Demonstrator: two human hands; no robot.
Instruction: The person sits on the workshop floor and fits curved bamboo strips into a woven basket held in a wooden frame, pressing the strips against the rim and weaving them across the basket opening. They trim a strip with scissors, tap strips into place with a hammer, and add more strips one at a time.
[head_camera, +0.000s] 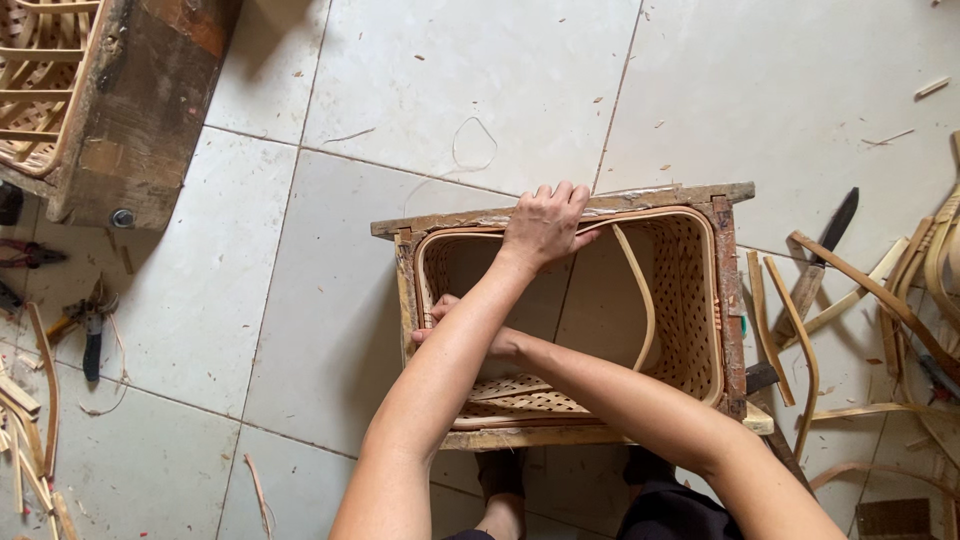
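Observation:
A woven cane basket (690, 300) sits inside a rectangular wooden frame (660, 197) on the tiled floor. My arms are crossed over it. My left hand (545, 225) lies on the far rim, fingers curled over the frame's edge. My right hand (440, 322) grips the basket's left rim and is partly hidden under my left forearm. A loose curved cane strip (643, 300) arches inside the basket from the far rim toward the bottom.
A knife (826, 245) and several bent cane strips (800, 340) lie to the right. Pliers (92, 335) and more strips lie at the left. At top left a dark wooden block (130, 110) holds another woven piece (35, 80). My feet are just below the frame.

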